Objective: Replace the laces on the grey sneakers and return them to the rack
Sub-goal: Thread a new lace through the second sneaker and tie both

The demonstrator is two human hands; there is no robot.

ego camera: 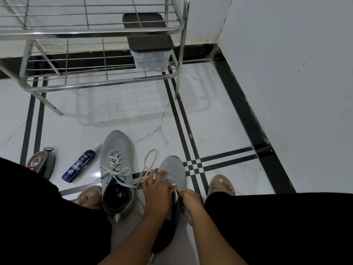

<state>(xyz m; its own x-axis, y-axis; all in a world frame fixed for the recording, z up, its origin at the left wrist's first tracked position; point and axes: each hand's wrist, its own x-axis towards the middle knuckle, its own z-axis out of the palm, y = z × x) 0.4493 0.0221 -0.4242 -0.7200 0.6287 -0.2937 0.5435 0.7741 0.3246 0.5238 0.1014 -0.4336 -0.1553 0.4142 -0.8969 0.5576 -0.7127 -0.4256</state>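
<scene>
both grey sneakers sit on the white tiled floor in front of the metal rack. the left sneaker is laced. the left hand rests on the right sneaker, fingers curled around a white lace, while the right hand pinches the lace end beside it. a blue bottle lies near the left sneaker.
</scene>
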